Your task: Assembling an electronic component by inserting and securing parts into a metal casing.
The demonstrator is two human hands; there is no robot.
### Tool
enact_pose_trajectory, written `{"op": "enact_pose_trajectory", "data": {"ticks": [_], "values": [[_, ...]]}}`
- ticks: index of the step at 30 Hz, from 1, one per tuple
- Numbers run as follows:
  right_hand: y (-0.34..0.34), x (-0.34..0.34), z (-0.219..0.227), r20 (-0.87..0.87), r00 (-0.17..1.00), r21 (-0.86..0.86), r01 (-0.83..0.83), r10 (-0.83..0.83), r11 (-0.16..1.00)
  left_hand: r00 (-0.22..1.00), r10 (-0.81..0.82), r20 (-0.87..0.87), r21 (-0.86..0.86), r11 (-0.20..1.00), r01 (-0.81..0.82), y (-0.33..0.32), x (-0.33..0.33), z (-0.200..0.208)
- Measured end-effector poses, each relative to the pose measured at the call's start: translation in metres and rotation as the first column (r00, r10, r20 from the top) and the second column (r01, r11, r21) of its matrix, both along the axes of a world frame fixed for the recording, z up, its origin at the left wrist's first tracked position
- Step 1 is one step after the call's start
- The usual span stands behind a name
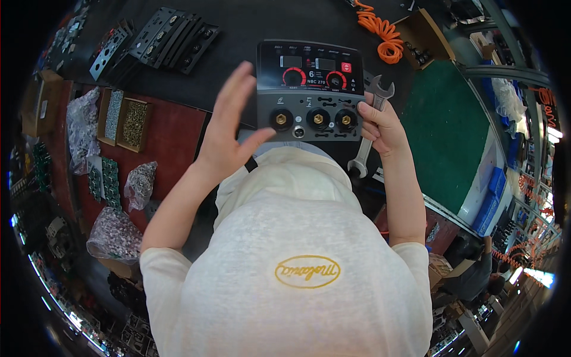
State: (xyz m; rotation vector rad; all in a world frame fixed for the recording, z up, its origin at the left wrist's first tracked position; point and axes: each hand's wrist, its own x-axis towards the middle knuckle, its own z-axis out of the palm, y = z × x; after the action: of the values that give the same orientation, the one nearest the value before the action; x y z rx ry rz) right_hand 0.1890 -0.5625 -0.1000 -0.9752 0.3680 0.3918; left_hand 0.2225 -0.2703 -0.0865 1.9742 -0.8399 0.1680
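Observation:
In front of me is a black and grey control panel (309, 100) with two red-ringed dials, small display windows and three brass-centred black sockets along its lower part. My right hand (385, 128) is closed around a silver open-end wrench (363, 150), at the panel's right edge. The thumb lies across the wrench and close to that edge; whether it also presses on the panel I cannot tell. My left hand (229, 122) is raised beside the panel's left edge. Its fingers are stretched out and the thumb is apart, with nothing in them.
Stacked black metal panels (172, 38) lie at the far left. Nearer are boxes of small screws (134, 124), bagged parts (83, 128) and green circuit boards (110, 181). A coiled orange air hose (383, 37), a cardboard box (425, 35) and a green mat (446, 137) are on the right.

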Motion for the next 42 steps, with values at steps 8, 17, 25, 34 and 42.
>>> {"op": "enact_pose_trajectory", "data": {"ticks": [8, 17, 25, 34, 42], "values": [[0.001, 0.005, -0.014, -0.065, 0.998, -0.055, -0.031, 0.027, 0.998, 0.284, -0.438, -0.853, -0.520, 0.762, -0.385, -0.004, -0.009, -0.033], [0.000, 0.005, -0.014, -0.150, 0.988, -0.030, 0.017, -0.022, 0.999, 0.171, -0.439, -0.882, -0.465, 0.757, -0.459, -0.017, 0.002, -0.028], [0.000, 0.003, -0.015, -0.161, 0.986, -0.019, 0.027, -0.030, 0.999, 0.155, -0.446, -0.882, -0.464, 0.761, -0.454, -0.019, 0.005, -0.029], [0.001, -0.002, -0.023, -0.124, 0.989, -0.050, 0.076, -0.082, 0.996, 0.230, -0.444, -0.866, -0.499, 0.786, -0.364, -0.025, -0.003, -0.028], [0.011, 0.004, -0.020, -0.111, 0.991, -0.030, 0.077, -0.079, 0.997, 0.449, -0.062, -0.892, -0.235, 0.910, -0.342, -0.038, -0.005, -0.036]]}}
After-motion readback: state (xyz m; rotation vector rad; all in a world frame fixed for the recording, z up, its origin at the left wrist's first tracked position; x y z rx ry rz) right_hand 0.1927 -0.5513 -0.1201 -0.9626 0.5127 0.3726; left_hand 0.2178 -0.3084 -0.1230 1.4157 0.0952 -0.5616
